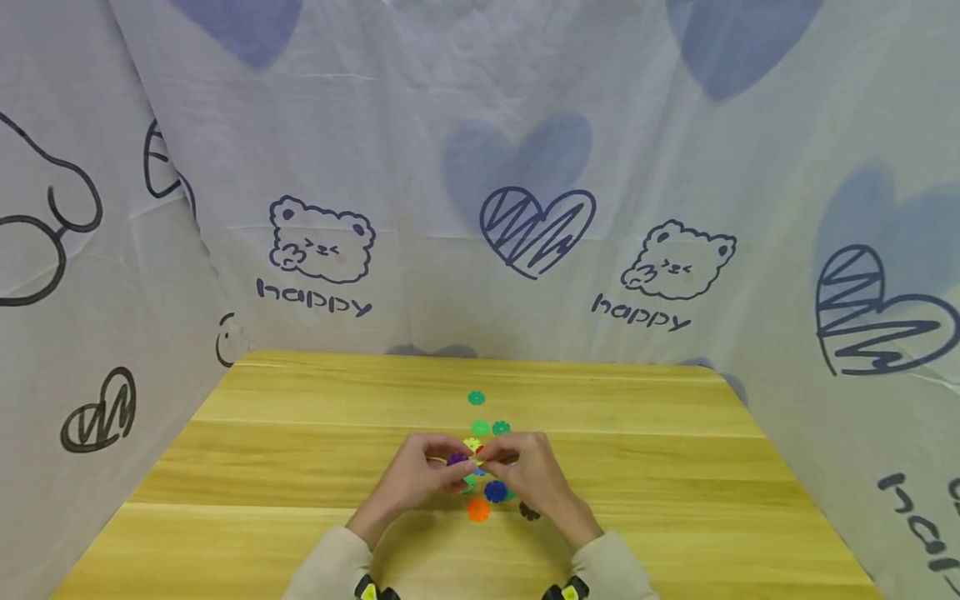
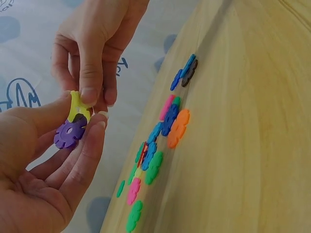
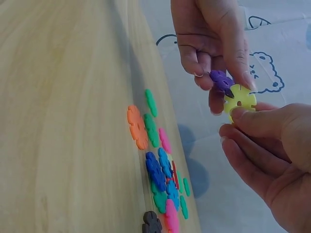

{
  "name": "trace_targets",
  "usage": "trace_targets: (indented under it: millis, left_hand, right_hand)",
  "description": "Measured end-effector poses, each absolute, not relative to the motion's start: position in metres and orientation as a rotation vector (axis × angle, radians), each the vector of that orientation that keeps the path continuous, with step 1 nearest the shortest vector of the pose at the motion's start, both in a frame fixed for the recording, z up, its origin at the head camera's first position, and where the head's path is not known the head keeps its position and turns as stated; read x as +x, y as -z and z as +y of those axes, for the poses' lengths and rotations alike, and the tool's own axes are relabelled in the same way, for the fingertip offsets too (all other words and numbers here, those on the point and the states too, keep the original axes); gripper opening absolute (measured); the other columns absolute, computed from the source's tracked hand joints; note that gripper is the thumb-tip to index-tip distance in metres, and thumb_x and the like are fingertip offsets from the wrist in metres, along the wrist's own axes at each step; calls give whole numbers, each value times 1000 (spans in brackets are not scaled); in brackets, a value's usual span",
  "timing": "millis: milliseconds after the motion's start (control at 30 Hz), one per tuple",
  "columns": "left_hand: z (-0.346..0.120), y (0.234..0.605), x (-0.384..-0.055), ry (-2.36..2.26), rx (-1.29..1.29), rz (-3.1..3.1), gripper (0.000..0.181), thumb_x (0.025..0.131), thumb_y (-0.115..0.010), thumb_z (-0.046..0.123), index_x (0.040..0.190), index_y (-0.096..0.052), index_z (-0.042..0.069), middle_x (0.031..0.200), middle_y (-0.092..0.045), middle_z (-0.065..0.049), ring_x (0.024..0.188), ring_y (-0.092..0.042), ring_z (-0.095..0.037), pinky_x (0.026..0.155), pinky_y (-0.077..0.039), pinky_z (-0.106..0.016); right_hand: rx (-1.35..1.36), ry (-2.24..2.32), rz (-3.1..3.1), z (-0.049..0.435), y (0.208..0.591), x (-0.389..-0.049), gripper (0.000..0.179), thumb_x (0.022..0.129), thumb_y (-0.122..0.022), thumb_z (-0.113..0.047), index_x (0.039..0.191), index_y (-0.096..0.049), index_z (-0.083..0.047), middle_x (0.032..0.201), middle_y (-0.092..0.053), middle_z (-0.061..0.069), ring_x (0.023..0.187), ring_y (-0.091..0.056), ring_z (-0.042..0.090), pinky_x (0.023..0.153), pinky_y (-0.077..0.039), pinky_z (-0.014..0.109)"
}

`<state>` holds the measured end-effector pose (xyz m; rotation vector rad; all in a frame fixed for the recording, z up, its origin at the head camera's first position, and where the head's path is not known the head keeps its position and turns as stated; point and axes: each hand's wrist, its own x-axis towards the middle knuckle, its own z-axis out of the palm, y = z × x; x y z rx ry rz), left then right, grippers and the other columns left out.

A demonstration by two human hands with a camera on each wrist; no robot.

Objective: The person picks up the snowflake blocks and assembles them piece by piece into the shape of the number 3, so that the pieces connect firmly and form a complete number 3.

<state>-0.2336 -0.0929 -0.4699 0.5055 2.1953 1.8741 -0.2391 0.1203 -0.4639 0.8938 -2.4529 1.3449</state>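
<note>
Both hands meet over the middle of the table [image 1: 645, 467], raised above scattered plastic snowflake discs. My left hand [image 1: 416, 475] holds a purple snowflake disc [image 2: 69, 134] at its fingers, the thumb reaching up to the edge of a yellow snowflake disc [image 3: 241, 97]. Between thumb and fingers, my right hand [image 1: 534, 475] pinches that yellow disc. Purple and yellow meet at their edges, with a small dark piece [image 3: 229, 92] showing where they join. In the head view the fingers hide most of the pair.
Below the hands lie an orange disc [image 1: 478, 510], a dark blue disc [image 1: 496, 491] and a dark brown disc [image 1: 530, 511]. Several green, pink and light blue discs are spread around them, some overlapping. A green disc [image 1: 476, 398] lies farthest back. Printed cloth [image 1: 427, 292] hangs behind the table.
</note>
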Motion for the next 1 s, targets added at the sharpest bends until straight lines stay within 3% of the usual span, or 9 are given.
trace_targets:
  millis: [300,600,833,1000]
  left_hand:
    - [-104,470,-235,-1850,504,2254,33,94,-76,16,115,-71,-9,100,-75,-20,81,-77,-35,75,-64,-46]
    - [-106,469,-237,-1838,489,2241,30,93,-79,18,112,-73,-4,98,-75,-11,83,-76,-42,74,-64,-46]
    - [-106,473,-238,-1812,539,2240,27,90,-81,17,110,-74,1,106,-75,-14,80,-77,-30,73,-65,-37]
    - [-107,471,-238,-1771,586,2256,26,89,-82,19,111,-76,6,114,-74,-14,81,-76,-38,70,-63,-33]
  right_hand:
    - [811,-1329,-2592,126,467,-240,9,91,-73,4,99,-77,1,95,-79,15,81,-76,22,71,-60,20]
    - [794,-1124,-2802,132,474,-242,7,90,-74,2,96,-77,-2,93,-78,10,79,-71,17,70,-58,20]
    - [746,-1029,-2916,131,479,-239,12,87,-81,-4,98,-78,-3,95,-77,9,80,-66,15,71,-57,25]
    - [767,-942,-2932,131,485,-239,18,84,-86,-12,99,-80,-3,91,-72,6,79,-57,11,69,-51,24]
